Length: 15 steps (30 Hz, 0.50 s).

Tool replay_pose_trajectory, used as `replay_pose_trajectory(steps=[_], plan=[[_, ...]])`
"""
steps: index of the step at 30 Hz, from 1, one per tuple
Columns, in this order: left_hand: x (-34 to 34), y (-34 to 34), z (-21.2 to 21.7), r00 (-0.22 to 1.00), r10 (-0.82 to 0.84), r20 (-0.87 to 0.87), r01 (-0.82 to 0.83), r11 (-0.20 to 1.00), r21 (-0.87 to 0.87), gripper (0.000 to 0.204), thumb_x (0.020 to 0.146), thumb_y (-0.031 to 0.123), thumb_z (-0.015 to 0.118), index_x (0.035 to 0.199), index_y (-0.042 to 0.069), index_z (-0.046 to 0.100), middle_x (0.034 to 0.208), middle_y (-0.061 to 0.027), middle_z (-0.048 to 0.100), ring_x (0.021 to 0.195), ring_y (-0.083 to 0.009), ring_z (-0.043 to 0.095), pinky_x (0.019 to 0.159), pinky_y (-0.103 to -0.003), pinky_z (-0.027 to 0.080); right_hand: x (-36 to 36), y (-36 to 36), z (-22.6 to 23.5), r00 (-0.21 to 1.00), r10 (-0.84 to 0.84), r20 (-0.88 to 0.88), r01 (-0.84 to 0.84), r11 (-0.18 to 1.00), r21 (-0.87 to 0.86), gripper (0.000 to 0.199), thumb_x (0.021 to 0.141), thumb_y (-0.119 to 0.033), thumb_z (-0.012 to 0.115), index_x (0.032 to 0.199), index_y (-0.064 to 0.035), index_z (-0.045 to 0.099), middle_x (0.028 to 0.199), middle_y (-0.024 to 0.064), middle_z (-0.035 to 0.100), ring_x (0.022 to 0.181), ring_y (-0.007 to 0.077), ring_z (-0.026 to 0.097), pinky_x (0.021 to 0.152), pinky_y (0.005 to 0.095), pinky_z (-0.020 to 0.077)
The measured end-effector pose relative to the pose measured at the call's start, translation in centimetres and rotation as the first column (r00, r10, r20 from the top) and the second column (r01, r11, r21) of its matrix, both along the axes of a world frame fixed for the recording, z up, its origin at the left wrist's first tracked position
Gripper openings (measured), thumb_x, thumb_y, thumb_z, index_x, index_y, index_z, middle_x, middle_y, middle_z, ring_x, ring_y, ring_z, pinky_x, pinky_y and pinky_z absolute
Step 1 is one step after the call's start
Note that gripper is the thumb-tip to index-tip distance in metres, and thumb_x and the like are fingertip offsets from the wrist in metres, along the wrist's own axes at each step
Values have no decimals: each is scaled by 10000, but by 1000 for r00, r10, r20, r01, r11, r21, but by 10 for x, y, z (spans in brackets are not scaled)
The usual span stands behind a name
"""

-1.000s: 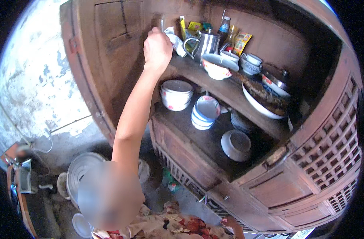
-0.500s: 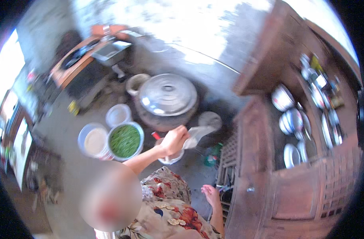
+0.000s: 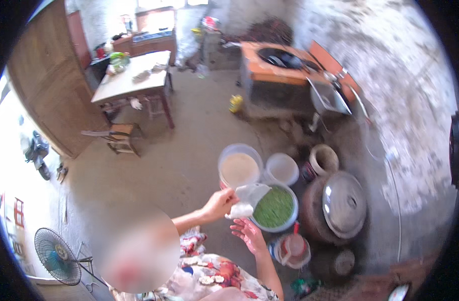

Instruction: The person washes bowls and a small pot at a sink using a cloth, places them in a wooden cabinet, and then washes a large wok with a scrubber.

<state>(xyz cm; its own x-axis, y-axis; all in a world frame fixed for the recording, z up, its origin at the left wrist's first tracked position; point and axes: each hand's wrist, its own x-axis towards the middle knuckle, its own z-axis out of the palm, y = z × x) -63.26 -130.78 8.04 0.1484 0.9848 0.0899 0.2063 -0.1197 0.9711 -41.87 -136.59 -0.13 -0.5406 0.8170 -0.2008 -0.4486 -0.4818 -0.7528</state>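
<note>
My left hand (image 3: 220, 204) pinches a thin, see-through white plastic bag (image 3: 253, 195), its lower part bunched and white. The bag hangs in front of the near left rim of a white tub (image 3: 295, 216) full of finely chopped greens (image 3: 273, 207). Just below the bag, my right hand (image 3: 249, 235) is raised with fingers spread and nothing in it; its skin looks wet and reddish. Behind the bag stands a tub of pale, whitish contents (image 3: 239, 169). A smaller translucent tub (image 3: 282, 169) adjoins both tubs.
To the right is a large dark pot with a metal lid (image 3: 345, 204), with an open pot (image 3: 323, 159) behind it. A small bucket with a red-handled scoop (image 3: 293, 246) stands near me. Farther off are an orange-topped stove (image 3: 274, 70), a table (image 3: 139, 75), a wooden chair (image 3: 121, 135) and a fan (image 3: 57, 256).
The view has swung left, bringing the table, chair and fan in. My left hand has carried the bag from beside the lidded pot to the tub of greens. My right hand has risen close to it.
</note>
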Motion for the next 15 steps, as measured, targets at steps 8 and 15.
replay_pose_trajectory(steps=[8,15], plan=[[-202,110,13,927,197,318,-132,968,-216,150,959,173,536,873,56,498,617,17,519,519,-40,494,452,-206,381,-242,177,32,931,18,-365,-69,989,-128,507,921,-313,568,1355,-130,379,1294,89,518,1132,274,558,914,489,503],[-243,256,18,924,122,363,-36,971,-235,161,929,206,593,903,59,533,729,32,546,628,-41,538,484,-192,416,-279,318,46,977,-47,-210,51,999,14,472,901,-249,614,1275,-51,405,1171,136,567,1029,304,612,838,484,549]])
